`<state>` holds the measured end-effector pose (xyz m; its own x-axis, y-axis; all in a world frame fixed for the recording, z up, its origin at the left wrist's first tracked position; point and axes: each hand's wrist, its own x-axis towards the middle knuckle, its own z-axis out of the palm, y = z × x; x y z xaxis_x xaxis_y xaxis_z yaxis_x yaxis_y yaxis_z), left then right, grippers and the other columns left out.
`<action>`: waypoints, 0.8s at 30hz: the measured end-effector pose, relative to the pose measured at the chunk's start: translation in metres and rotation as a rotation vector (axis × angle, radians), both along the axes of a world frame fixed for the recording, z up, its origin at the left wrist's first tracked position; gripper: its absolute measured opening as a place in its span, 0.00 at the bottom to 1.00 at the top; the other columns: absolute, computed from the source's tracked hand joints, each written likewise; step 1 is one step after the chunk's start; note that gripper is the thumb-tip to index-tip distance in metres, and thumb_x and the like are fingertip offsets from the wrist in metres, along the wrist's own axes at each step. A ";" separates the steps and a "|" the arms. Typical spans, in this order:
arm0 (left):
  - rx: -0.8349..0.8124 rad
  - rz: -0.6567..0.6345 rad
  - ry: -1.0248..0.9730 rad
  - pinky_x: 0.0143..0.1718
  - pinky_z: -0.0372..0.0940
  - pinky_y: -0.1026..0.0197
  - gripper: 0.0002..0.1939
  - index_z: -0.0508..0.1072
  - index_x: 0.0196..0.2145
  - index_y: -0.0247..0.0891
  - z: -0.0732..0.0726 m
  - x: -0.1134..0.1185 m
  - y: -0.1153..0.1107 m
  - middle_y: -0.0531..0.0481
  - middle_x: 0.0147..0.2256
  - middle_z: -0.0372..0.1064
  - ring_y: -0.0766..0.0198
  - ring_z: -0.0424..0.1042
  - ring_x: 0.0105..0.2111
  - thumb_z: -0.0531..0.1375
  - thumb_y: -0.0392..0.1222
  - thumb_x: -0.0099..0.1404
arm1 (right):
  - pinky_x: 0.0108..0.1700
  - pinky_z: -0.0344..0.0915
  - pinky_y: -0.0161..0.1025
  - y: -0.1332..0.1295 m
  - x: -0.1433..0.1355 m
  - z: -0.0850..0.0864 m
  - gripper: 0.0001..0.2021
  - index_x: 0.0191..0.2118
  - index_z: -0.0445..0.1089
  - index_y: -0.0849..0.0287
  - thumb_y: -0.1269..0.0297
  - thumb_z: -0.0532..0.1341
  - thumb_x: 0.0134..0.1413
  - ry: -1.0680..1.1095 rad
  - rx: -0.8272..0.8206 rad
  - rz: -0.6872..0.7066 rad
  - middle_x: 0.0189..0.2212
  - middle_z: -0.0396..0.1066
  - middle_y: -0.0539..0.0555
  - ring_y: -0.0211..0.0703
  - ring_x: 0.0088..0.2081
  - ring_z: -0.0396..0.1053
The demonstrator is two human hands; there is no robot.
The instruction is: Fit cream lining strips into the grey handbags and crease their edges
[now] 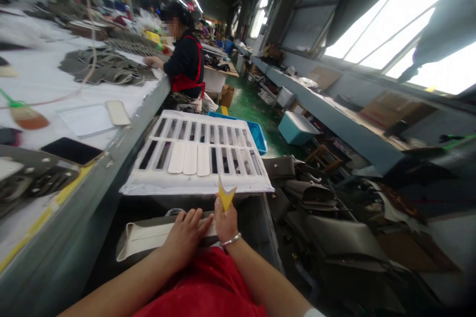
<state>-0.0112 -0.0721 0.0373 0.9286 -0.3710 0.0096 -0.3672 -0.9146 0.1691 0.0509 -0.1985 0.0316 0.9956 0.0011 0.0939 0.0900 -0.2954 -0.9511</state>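
My left hand (pixel 189 233) lies flat, fingers a little apart, on a white strip (pixel 147 237) that covers part of a grey-brown piece (pixel 123 243), which looks like leather, in front of my red apron. Beside it, my right hand (pixel 226 223) is closed around a flat yellow piece with a V-notched end (pixel 226 197), its points upward. The lower part of that piece is hidden in my fingers. Just beyond my hands sits a white slotted rack (pixel 201 183), with several cream rounded strips (pixel 190 159) lying on it.
On the left, a long white-topped table (pixel 48 109) holds a phone (pixel 72 151), a brush with a green handle (pixel 28 115) and stacked grey pieces (pixel 107 67). A co-worker in a red apron (pixel 188 67) stands there. Grey-brown bags (pixel 342 237) are piled at right; a blue crate (pixel 260 137) is behind the rack.
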 end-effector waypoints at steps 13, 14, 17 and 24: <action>-1.392 0.897 0.125 0.56 0.57 0.50 0.27 0.60 0.55 0.35 -0.027 -0.074 0.141 0.43 0.53 0.63 0.57 0.62 0.53 0.41 0.54 0.67 | 0.23 0.64 0.36 0.063 0.077 0.061 0.13 0.40 0.62 0.57 0.56 0.57 0.51 0.416 -0.758 1.227 0.29 0.70 0.52 0.41 0.22 0.68; -1.440 0.892 0.173 0.56 0.57 0.51 0.27 0.61 0.55 0.35 -0.027 -0.069 0.137 0.44 0.52 0.65 0.57 0.63 0.53 0.40 0.54 0.67 | 0.27 0.64 0.38 0.075 0.082 0.061 0.13 0.40 0.63 0.58 0.57 0.57 0.51 0.304 -0.877 1.281 0.30 0.71 0.53 0.43 0.25 0.69; -1.472 0.949 0.265 0.55 0.58 0.52 0.29 0.65 0.52 0.36 -0.023 -0.058 0.124 0.47 0.48 0.69 0.56 0.67 0.49 0.38 0.56 0.67 | 0.34 0.62 0.41 0.114 0.088 0.055 0.11 0.39 0.67 0.59 0.60 0.54 0.54 -0.048 -1.115 1.357 0.35 0.72 0.57 0.50 0.35 0.70; -1.329 0.931 0.239 0.56 0.55 0.51 0.35 0.66 0.52 0.41 -0.037 -0.064 0.126 0.49 0.49 0.69 0.58 0.64 0.51 0.29 0.57 0.66 | 0.36 0.55 0.45 0.199 0.063 0.028 0.25 0.28 0.73 0.60 0.51 0.45 0.61 -0.629 -1.104 1.216 0.26 0.71 0.59 0.48 0.32 0.67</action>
<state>-0.0752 0.0541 0.0000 0.8414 0.4340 -0.3220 0.3425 0.0327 0.9390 0.1138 0.0006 0.0596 0.1980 0.9718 -0.1280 0.9713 -0.2120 -0.1077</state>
